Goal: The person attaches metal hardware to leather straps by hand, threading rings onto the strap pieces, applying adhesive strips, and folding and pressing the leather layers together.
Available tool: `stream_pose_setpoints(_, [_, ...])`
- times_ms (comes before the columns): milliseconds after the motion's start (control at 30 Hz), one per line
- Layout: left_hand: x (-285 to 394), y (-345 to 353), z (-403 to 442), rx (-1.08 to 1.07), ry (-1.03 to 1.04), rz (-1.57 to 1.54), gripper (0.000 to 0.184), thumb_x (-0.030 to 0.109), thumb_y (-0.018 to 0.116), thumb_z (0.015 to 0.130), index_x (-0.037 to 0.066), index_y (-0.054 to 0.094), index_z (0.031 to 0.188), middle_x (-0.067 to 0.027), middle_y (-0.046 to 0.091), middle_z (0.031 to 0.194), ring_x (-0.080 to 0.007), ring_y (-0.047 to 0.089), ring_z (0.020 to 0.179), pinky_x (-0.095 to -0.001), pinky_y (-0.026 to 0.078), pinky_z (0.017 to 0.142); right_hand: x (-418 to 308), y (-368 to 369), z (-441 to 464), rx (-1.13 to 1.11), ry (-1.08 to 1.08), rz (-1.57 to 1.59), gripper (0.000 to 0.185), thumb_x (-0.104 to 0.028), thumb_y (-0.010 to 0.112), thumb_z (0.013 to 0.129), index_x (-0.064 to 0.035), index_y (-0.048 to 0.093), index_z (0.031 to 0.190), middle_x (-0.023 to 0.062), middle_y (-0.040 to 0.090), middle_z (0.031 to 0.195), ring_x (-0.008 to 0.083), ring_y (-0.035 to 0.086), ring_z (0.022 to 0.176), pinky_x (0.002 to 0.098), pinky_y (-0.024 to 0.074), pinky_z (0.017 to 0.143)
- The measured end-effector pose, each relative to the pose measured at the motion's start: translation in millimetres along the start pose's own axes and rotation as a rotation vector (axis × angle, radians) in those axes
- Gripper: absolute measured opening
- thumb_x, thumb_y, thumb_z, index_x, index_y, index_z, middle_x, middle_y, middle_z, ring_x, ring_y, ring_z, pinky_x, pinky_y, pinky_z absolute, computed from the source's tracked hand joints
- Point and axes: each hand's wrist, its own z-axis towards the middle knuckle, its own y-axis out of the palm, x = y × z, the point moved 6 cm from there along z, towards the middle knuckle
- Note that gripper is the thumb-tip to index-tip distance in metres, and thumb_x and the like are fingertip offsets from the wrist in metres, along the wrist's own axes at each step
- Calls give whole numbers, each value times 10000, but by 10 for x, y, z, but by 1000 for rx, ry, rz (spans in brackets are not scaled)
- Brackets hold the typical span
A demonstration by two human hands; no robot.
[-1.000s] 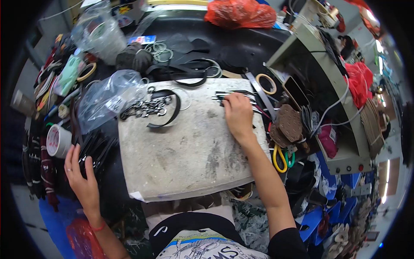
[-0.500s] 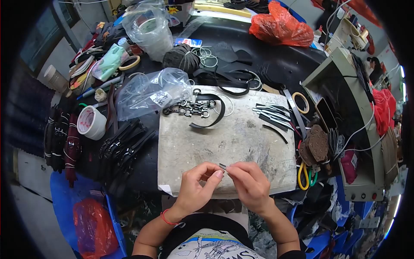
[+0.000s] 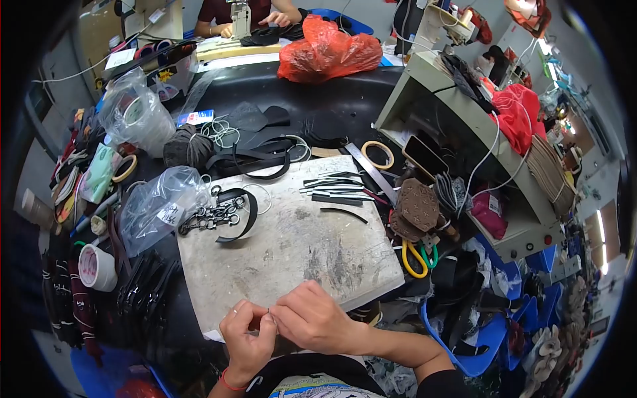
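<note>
- A glossy black bench [image 3: 325,103] carries a pale, scuffed board [image 3: 265,265], its surface smudged dark toward the right.
- On the board, black-and-white strips [image 3: 336,187] lie bunched near the far right corner, a curved black strip [image 3: 344,213] just in front.
- Metal clasps [image 3: 215,215] pile up at the board's left side beside a curling black strap [image 3: 251,215].
- On the bench to the left: a labeled clear plastic bag [image 3: 159,209], a white tub [image 3: 105,268] and shiny black straps [image 3: 146,285].
- Toward the far side, a dark ball of cord [image 3: 188,148] and a crumpled red bag [image 3: 328,53]; at right, a roll of tape [image 3: 390,161].
</note>
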Motion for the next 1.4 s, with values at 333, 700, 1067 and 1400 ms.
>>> stream_pose_setpoints(333, [-545,-602,9,199,-275,-534,95,70,546,884,-4,595,852,-40,612,738,-87,572,685,-240,469,658,628,-235,-888,93,948,1114,83,-47,535,929,18,524,979,144,638,832,213,660,768,381,554,760])
stream_pose_setpoints(700, [-33,-364,402,-47,223,65,110,1,610,842,-19,635,948,-108,647,823,-252,652,761,-347,528,708,246,31,177,101,334,228,238,40,636,826,-8,637,1059,171,619,1114,321,644,906,354,523,728])
stream_pose_setpoints(1067, [-716,-641,1285,244,316,682,84,54,575,882,-24,594,903,-162,598,1039,-350,546,990,-413,443,850,213,-24,-274,25,427,210,315,-4,652,833,-77,619,1137,147,553,1047,273,602,823,342,494,740])
stream_pose_setpoints(1400, [-736,128,87,-208,-695,-1051,218,180,479,1002,21,552,1132,-105,648,990,-130,624,840,-249,496,758,421,-229,-367,151,569,74,370,18,625,828,-3,583,1195,126,609,850,312,588,757,385,471,705])
